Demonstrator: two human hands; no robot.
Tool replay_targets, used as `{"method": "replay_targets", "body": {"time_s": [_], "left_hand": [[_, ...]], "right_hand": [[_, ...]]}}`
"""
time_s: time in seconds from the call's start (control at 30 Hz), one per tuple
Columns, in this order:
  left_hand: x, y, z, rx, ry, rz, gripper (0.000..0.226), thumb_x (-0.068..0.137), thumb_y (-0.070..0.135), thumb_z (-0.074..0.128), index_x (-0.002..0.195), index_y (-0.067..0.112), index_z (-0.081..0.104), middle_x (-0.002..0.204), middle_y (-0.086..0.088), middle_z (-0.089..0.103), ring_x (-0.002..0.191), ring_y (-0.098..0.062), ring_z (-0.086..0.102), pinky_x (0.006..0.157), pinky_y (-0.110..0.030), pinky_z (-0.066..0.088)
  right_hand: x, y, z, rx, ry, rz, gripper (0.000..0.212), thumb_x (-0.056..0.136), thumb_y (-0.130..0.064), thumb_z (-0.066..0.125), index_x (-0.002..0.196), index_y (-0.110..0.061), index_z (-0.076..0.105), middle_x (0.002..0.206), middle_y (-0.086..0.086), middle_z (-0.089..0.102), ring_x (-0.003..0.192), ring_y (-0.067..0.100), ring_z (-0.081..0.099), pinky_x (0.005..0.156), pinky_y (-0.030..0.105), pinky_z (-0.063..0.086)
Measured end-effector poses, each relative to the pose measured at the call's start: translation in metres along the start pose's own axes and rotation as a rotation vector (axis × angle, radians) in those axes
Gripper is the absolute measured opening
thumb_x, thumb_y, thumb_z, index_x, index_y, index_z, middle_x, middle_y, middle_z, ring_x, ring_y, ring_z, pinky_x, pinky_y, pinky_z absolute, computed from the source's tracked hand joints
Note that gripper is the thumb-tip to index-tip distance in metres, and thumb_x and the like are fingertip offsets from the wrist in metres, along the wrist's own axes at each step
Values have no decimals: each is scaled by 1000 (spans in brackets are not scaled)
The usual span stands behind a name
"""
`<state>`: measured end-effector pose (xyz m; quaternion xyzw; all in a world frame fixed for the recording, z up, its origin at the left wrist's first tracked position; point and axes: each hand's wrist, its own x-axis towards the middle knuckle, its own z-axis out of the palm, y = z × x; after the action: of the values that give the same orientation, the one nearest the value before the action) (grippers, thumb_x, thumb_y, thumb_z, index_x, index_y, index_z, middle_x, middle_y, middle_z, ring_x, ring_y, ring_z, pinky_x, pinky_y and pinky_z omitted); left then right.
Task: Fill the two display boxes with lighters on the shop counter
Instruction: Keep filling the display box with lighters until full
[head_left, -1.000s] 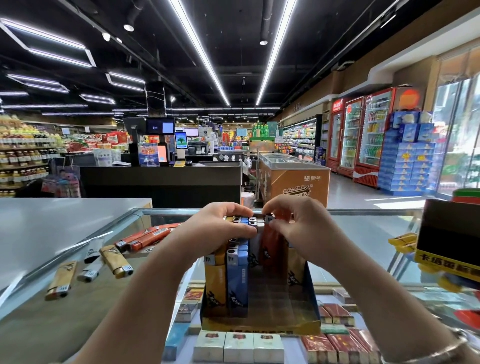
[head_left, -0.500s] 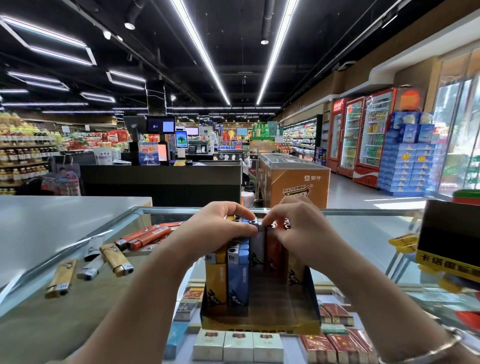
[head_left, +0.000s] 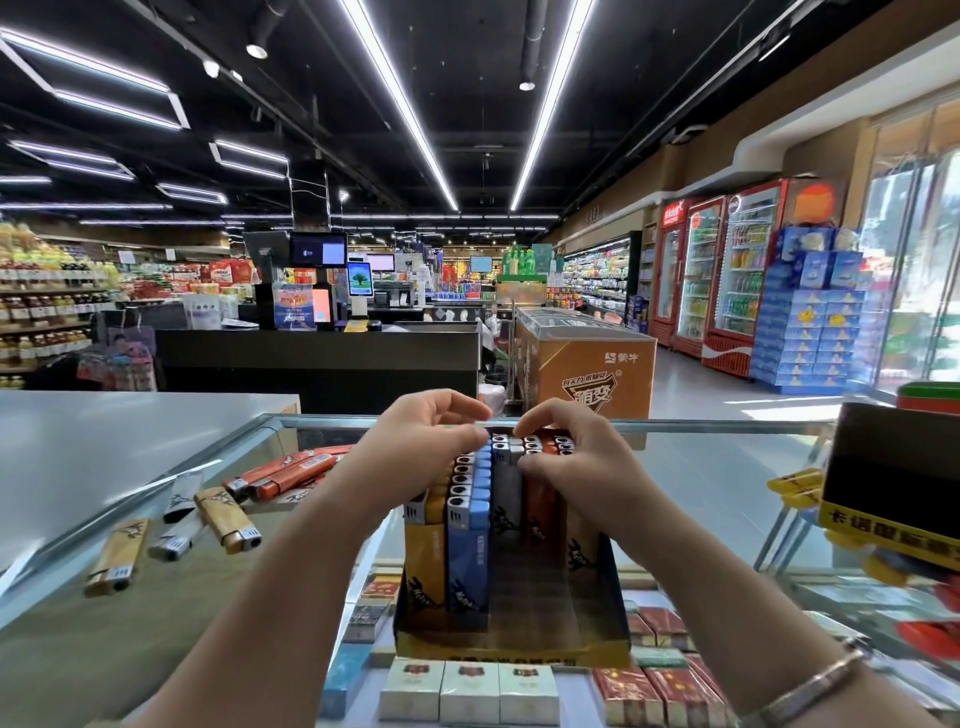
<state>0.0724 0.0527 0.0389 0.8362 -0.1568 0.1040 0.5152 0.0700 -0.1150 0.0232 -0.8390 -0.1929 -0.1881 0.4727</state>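
A dark display box (head_left: 511, 653) with a yellow front rim stands on the glass counter (head_left: 727, 467). Upright in it are rows of yellow lighters (head_left: 423, 561), blue lighters (head_left: 467, 551), grey lighters (head_left: 506, 499) and orange lighters (head_left: 537, 509); its front right part is bare. My left hand (head_left: 415, 449) hovers curled over the back of the blue row, thumb and forefinger meeting with nothing seen between them. My right hand (head_left: 574, 465) pinches the top of a grey lighter at the back. A second, black display box (head_left: 893, 467) sits at the right.
Loose lighters lie on the counter's left: two yellow lighters (head_left: 111, 558), a silver lighter (head_left: 171, 543) and several orange lighters (head_left: 283, 474). Cigarette packs (head_left: 467, 693) show under the glass. A grey counter top (head_left: 104, 441) adjoins on the left. Shop aisles lie beyond.
My left hand has lifted and drawn back a little, so the lighter tops show. My right hand has shifted its fingers onto the grey lighter's top.
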Motion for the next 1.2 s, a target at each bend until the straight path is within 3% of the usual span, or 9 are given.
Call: {"method": "replay_targets", "body": {"time_s": [0.17, 0.3, 0.4, 0.47, 0.6, 0.7, 0.97, 1.1, 1.2], "left_hand": [[0, -6, -9, -128, 300, 134, 16, 90, 12, 55, 93, 25, 64, 93, 11, 66, 82, 8, 60, 69, -15, 45], [-10, -21, -26, 19, 440, 184, 21, 91, 9, 52, 92, 28, 61, 93, 15, 63, 86, 4, 59, 67, -11, 43], [-19, -41, -42, 191, 503, 147, 23, 90, 5, 51, 99, 23, 61, 90, 8, 62, 83, -9, 59, 67, -26, 50], [-25, -57, -53, 343, 519, 77, 22, 89, 7, 52, 105, 20, 60, 86, 2, 61, 74, -16, 59, 64, -37, 54], [-35, -87, -71, 792, 487, -243, 34, 87, 27, 54, 120, 23, 54, 112, -6, 61, 97, -25, 54, 85, -39, 45], [-40, -91, -77, 956, 369, -497, 37, 87, 43, 47, 120, 27, 48, 114, -3, 57, 106, -26, 48, 91, -40, 35], [-42, -94, -69, 728, 324, -395, 58, 85, 1, 40, 139, 23, 35, 137, -8, 39, 112, -25, 48, 85, -40, 46], [-42, -94, -67, 736, 361, -368, 49, 88, 2, 41, 134, 19, 38, 91, -2, 53, 75, -15, 52, 54, -27, 36], [-44, -92, -76, 765, 516, -383, 48, 91, 5, 40, 138, 12, 33, 112, -12, 57, 100, -27, 54, 73, -35, 43]], "right_hand": [[-2, -2, -4, 244, -38, 111, 23, 78, 0, 58, 88, -20, 62, 81, 1, 59, 56, 0, 58, 59, 27, 54], [-2, -5, 1, 157, -37, 52, 23, 78, 0, 57, 87, -21, 60, 90, 3, 58, 72, 6, 58, 61, 25, 53], [-4, -6, 7, 142, -34, 28, 22, 79, -1, 58, 86, -21, 59, 96, 4, 56, 89, 19, 56, 75, 36, 53], [-6, -7, 9, 146, -30, 23, 21, 79, -2, 57, 85, -22, 59, 98, 2, 55, 93, 21, 54, 78, 39, 52], [-7, -9, 10, 161, -21, 15, 20, 80, 0, 56, 84, -19, 60, 97, 1, 55, 93, 21, 54, 80, 41, 52], [-7, -9, 9, 163, -30, 20, 20, 80, 1, 56, 84, -18, 60, 97, 2, 55, 93, 24, 55, 82, 44, 52], [-7, -8, 9, 134, -66, 10, 19, 81, -1, 57, 85, -19, 61, 102, -1, 52, 98, 20, 50, 84, 39, 50], [-6, -6, 10, 107, -52, -23, 20, 80, 0, 58, 84, -18, 62, 103, -3, 53, 104, 19, 46, 86, 33, 43], [-5, -5, 10, 105, -56, -29, 20, 79, 0, 58, 83, -19, 63, 103, -3, 54, 107, 19, 45, 87, 33, 41]]}}
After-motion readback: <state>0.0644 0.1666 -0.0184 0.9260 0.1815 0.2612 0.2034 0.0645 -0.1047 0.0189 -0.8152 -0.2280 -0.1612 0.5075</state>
